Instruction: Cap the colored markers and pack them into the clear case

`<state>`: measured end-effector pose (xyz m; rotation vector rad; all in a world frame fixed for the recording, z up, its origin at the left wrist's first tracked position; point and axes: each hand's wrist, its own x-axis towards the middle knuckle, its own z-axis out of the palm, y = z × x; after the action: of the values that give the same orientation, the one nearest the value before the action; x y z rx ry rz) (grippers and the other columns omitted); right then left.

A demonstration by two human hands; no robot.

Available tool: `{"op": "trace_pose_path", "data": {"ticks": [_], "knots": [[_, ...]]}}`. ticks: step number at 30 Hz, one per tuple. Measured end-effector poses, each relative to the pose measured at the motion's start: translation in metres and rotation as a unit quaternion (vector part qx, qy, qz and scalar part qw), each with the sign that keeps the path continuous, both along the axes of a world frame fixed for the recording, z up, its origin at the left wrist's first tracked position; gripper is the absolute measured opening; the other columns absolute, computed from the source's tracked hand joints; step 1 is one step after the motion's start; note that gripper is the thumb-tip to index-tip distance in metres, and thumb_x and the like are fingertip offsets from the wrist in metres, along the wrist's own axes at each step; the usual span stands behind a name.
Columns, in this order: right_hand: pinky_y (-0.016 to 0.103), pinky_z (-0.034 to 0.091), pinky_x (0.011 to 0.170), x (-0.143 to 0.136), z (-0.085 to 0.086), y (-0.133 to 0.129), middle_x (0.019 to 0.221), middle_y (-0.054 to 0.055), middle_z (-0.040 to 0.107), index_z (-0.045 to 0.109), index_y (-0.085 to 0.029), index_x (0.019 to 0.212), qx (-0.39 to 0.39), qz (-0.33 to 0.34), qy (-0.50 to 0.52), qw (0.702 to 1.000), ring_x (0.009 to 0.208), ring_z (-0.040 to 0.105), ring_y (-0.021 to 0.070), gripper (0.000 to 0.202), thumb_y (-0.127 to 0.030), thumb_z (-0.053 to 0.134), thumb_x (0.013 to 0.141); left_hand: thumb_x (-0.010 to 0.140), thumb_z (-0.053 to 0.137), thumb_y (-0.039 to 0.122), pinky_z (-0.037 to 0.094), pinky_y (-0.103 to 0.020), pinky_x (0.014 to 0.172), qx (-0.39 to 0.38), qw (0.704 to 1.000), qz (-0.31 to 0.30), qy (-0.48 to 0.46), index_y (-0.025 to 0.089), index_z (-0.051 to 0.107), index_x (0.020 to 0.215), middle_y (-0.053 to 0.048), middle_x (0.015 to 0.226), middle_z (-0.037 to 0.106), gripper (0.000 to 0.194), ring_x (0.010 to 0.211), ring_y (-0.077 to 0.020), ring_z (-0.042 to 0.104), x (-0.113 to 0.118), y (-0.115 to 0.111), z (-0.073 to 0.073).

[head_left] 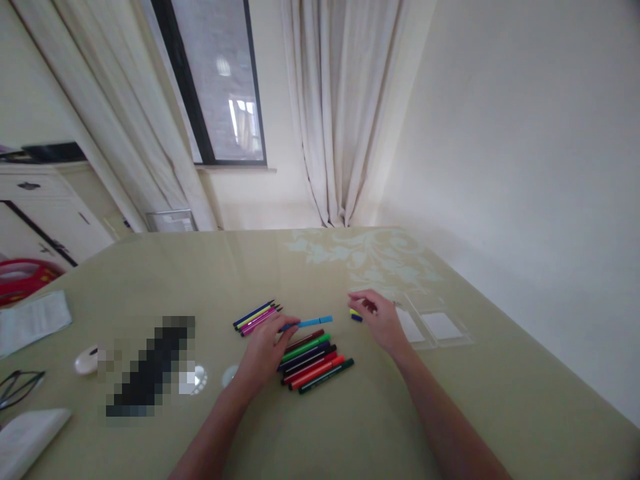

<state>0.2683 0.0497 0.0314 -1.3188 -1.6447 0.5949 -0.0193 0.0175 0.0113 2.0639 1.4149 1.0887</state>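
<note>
Marker of light-blue plastic, slim and straight, lies across the air above the table's middle, its right end marked off by a thin dark ring and its left end darker blue. The left hand has it pinched between thumb and fingertips near that darker end. The right hand is raised a little to the right, thumb and fingers bent close together; whether anything sits between them I cannot tell. Just beside its fingertips are short yellow and dark-blue plastic pieces, partly covered by the hand.

Near the body, a slanting row of capped felt-tip markers runs from dark red and green through dark navy and black to red, orange-red and dark green. The left hand and wrist block the left ends of some. Beyond that hand lies a tighter cluster of navy, yellow and pink-purple markers, dark pointed tips facing up and right.

To the right, a flat clear plastic case with white rectangular panels rests on the pale green table, its near-left part overlapped by the right hand. Well apart on the left are a blurred-out black oblong object, a rounded white mouse and dark-framed glasses.
</note>
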Motion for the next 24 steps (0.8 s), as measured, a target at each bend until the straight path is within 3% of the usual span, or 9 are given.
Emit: {"op": "trace_pose_path", "data": {"ticks": [2, 4, 10, 12, 14, 18, 20, 24], "knots": [[0.032, 0.046, 0.067, 0.012, -0.003, 0.005, 0.079, 0.005, 0.073, 0.077, -0.021, 0.085, -0.02, -0.051, -0.072, 0.996, 0.067, 0.06, 0.0192, 0.02, -0.038, 0.068, 0.088, 0.094, 0.057, 0.034, 0.055, -0.039, 0.09, -0.011, 1.0, 0.02, 0.019, 0.024, 0.075, 0.101, -0.005, 0.102, 0.077, 0.021, 0.097, -0.0243, 0.071, -0.007, 0.002, -0.001], [0.032, 0.045, 0.071, 0.018, -0.005, 0.007, 0.078, 0.004, 0.07, 0.074, -0.021, 0.073, -0.046, -0.059, -0.152, 0.986, 0.071, 0.061, 0.0199, 0.018, -0.034, 0.071, 0.085, 0.092, 0.057, 0.034, 0.055, -0.038, 0.086, -0.032, 0.998, 0.023, 0.046, 0.023, 0.074, 0.095, -0.006, 0.098, 0.077, 0.021, 0.094, -0.0249, 0.071, -0.012, 0.003, 0.0], [0.032, 0.045, 0.086, 0.013, -0.006, 0.003, 0.093, 0.005, 0.066, 0.074, -0.021, 0.077, -0.086, -0.031, -0.267, 0.959, 0.094, 0.065, 0.0219, 0.005, -0.021, 0.074, 0.081, 0.091, 0.053, 0.036, 0.051, -0.034, 0.074, -0.08, 0.993, -0.009, 0.086, 0.021, 0.07, 0.085, -0.006, 0.084, 0.073, 0.024, 0.078, -0.0223, 0.067, -0.014, 0.005, -0.001], [0.031, 0.045, 0.086, 0.012, -0.005, 0.002, 0.095, 0.004, 0.065, 0.075, -0.021, 0.079, -0.096, -0.04, -0.28, 0.954, 0.096, 0.065, 0.0217, 0.003, -0.021, 0.074, 0.082, 0.093, 0.051, 0.039, 0.051, -0.035, 0.076, -0.064, 0.995, 0.032, 0.076, 0.021, 0.07, 0.087, -0.006, 0.087, 0.073, 0.027, 0.078, -0.0221, 0.066, -0.019, 0.008, -0.003], [0.031, 0.045, 0.087, 0.013, -0.005, 0.002, 0.097, 0.004, 0.065, 0.075, -0.021, 0.081, -0.098, -0.049, -0.285, 0.952, 0.097, 0.064, 0.0214, 0.002, -0.021, 0.074, 0.082, 0.095, 0.048, 0.041, 0.052, -0.036, 0.08, -0.041, 0.989, 0.116, 0.082, 0.02, 0.072, 0.093, -0.007, 0.093, 0.074, 0.032, 0.082, -0.0232, 0.066, -0.029, 0.012, -0.004], [0.032, 0.045, 0.086, 0.016, -0.009, 0.003, 0.096, 0.005, 0.065, 0.076, -0.021, 0.081, -0.09, -0.051, -0.297, 0.949, 0.096, 0.064, 0.0228, 0.0, -0.021, 0.076, 0.081, 0.099, 0.045, 0.037, 0.049, -0.043, 0.091, -0.021, 0.939, 0.272, 0.21, 0.019, 0.075, 0.103, -0.012, 0.107, 0.073, 0.034, 0.102, -0.0309, 0.064, -0.052, 0.015, -0.004], [0.033, 0.046, 0.083, 0.017, -0.011, 0.003, 0.093, 0.006, 0.066, 0.076, -0.021, 0.08, -0.074, -0.036, -0.298, 0.951, 0.093, 0.064, 0.0236, 0.002, -0.021, 0.076, 0.081, 0.099, 0.047, 0.036, 0.048, -0.045, 0.091, -0.038, 0.921, 0.287, 0.26, 0.02, 0.076, 0.107, -0.013, 0.11, 0.073, 0.034, 0.104, -0.0337, 0.063, -0.058, 0.013, -0.004], [0.036, 0.047, 0.083, 0.017, -0.011, 0.002, 0.091, 0.008, 0.067, 0.076, -0.022, 0.077, -0.052, -0.011, -0.297, 0.953, 0.09, 0.064, 0.0254, 0.005, -0.021, 0.076, 0.081, 0.1, 0.047, 0.038, 0.048, -0.045, 0.086, -0.06, 0.92, 0.281, 0.265, 0.02, 0.076, 0.11, -0.014, 0.113, 0.072, 0.036, 0.104, -0.0347, 0.063, -0.061, 0.013, -0.006]]}}
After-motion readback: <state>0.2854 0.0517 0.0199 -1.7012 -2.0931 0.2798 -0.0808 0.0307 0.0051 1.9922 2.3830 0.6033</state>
